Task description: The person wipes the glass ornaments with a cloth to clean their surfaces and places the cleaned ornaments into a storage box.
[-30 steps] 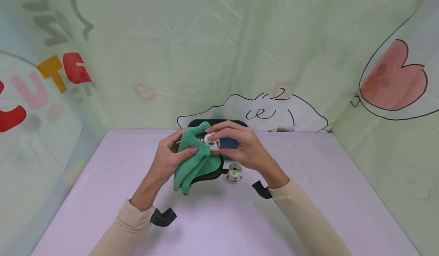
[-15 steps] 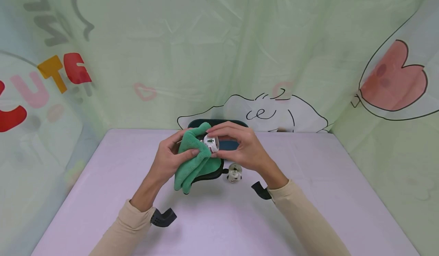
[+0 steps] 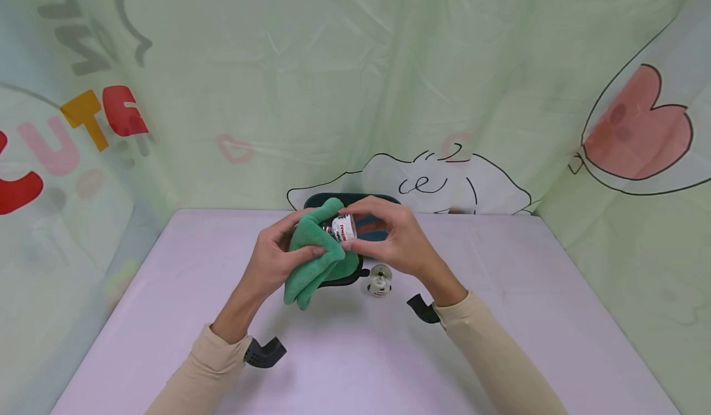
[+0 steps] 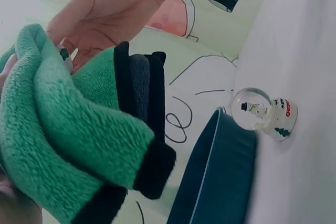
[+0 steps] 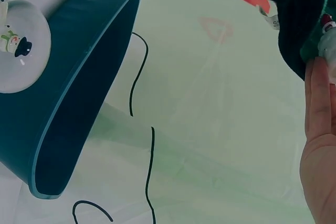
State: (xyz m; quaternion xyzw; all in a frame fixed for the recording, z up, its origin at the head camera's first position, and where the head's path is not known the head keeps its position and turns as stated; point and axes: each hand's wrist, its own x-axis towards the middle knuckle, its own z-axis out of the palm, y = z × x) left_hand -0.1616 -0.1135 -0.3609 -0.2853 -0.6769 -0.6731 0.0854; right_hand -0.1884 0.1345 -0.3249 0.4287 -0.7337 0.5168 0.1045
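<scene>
My left hand [image 3: 272,254] grips a folded, fluffy green cloth [image 3: 313,264] with black edging, its thumb pressing on the front fold. Partly wrapped in that cloth is a small snow globe [image 3: 344,228], whose white base with red lettering points right. My right hand [image 3: 394,233] pinches this base between thumb and fingers. In the right wrist view, a figure inside the held globe [image 5: 328,45] shows beside the fingers and cloth. A second snow globe [image 3: 380,280], with a snowman in it, stands upright on the table below the right hand.
Behind the hands stands a dark teal bin [image 4: 226,171], mostly covered by them in the head view; the second globe is close in front of it. The pale lilac table [image 3: 355,365] ends at a green printed curtain [image 3: 355,94]. Black mounts [image 3: 264,353] project from both wrists.
The held snow globe has turned in the right fingers, so red lettering now shows where a green tree print was. The cloth's lower edge has lifted slightly. The second globe stays put.
</scene>
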